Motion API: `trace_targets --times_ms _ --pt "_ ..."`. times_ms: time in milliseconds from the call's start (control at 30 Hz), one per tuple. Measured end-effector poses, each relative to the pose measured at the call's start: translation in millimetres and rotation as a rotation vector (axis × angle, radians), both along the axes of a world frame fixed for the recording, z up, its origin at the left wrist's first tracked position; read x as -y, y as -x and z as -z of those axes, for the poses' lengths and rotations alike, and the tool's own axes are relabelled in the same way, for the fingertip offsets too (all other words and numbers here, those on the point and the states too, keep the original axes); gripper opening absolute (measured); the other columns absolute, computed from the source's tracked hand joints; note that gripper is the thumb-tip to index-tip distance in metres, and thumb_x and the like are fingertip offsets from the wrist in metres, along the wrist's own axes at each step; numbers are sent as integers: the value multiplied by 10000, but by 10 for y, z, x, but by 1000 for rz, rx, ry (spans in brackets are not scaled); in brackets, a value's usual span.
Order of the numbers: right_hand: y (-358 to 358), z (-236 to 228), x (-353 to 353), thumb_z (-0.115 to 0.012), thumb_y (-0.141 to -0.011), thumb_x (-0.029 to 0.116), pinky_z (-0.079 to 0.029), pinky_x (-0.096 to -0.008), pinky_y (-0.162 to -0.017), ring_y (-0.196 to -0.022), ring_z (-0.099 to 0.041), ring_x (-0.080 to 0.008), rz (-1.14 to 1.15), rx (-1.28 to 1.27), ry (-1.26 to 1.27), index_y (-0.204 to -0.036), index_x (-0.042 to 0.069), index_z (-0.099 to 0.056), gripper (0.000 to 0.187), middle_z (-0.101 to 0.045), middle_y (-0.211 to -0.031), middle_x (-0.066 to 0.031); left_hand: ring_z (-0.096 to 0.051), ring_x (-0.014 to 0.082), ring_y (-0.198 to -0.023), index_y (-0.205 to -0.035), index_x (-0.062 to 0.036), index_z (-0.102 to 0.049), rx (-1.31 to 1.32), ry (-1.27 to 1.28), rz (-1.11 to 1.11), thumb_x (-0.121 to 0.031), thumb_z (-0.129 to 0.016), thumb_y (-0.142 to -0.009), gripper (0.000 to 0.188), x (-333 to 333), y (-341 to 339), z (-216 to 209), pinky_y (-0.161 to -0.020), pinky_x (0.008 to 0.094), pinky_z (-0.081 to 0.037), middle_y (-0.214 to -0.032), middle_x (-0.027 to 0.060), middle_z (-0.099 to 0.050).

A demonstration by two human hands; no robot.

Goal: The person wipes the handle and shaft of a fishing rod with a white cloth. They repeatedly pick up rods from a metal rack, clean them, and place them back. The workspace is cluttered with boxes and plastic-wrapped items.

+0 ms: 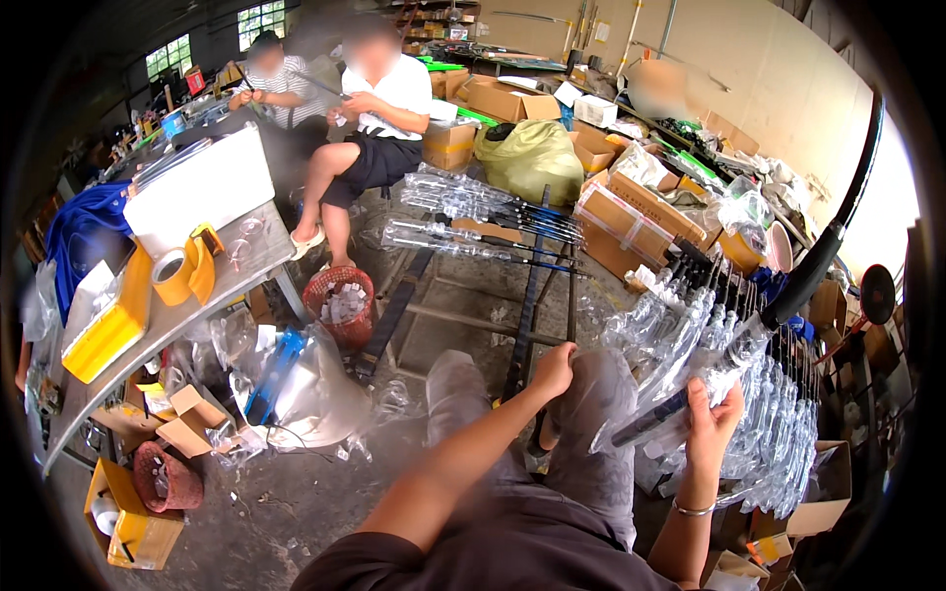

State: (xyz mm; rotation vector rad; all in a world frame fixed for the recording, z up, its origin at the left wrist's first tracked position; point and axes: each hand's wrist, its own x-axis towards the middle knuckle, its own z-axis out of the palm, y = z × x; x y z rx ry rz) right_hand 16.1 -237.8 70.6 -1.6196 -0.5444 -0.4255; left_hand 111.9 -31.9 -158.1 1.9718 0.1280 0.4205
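Observation:
My right hand [711, 424] is closed round the clear plastic sleeve on the handle end of a dark fishing rod [810, 281]. The rod slants up to the right, its black foam grip bare above the plastic. Over my right knee, my left hand [554, 370] is closed in a fist, and whether anything is inside it is hidden. Just beyond my right hand stands a dense row of rods [774, 433] with their lower ends in clear plastic. More sleeved rods [473, 212] lie across a metal frame [463, 320] ahead of my knees.
At left, a worktable [108, 379] bears tape rolls [175, 276] and a white box [202, 192]. A red basket [338, 295] of scraps stands beyond a plastic-covered heap [320, 379]. Two people [394, 98] sit ahead, handling rods. Cartons [631, 222] and a green sack [532, 163] crowd the far right.

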Motion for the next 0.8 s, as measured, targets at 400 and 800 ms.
trace_targets --times_ms 400,800 --pt "354 -229 96 -722 -876 174 -314 -189 -539 -618 -425 -13 16 -71 -98 -948 42 -557 223 -547 -748 51 -630 232 -1066 -1216 -15 -620 -445 669 365 -178 -547 -956 315 405 199 231 -915 335 -482 -1139 143 -671" --pt "450 -107 288 -745 -858 184 -313 -187 -542 -617 -428 -18 102 25 -146 -912 58 -543 245 -540 -747 52 -674 264 -983 -1130 -33 -670 -450 180 351 -286 -704 -826 397 784 -48 903 -833 376 -515 -1074 142 -705"
